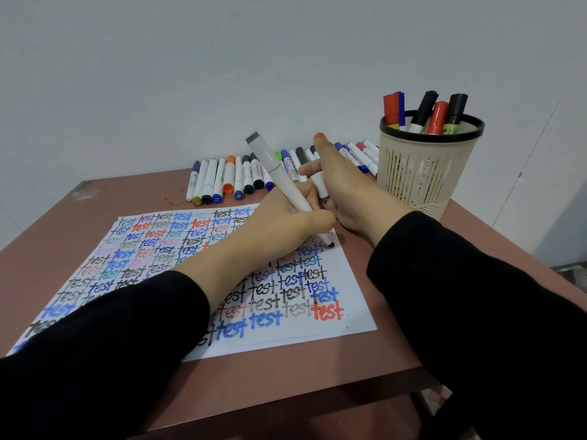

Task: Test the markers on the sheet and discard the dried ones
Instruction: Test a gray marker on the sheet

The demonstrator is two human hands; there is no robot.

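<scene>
Left grip (286,217) clasps one marker (279,173) on sheet (349,306); right grip (349,198) pinches seemingly one cap (319,185); basket (422,176) holds five.

Sheet (357,323) flat on table (286,376) — marker row (222,179) behind it, by wall (190,90); basket (425,176) right of row, markers (425,111) standing inside.

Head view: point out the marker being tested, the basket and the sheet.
marker (281,177), head view, white barrel below its grey end.
basket (422,173), head view, slatted front wall.
sheet (301,333), head view, bare lower margin.
</scene>
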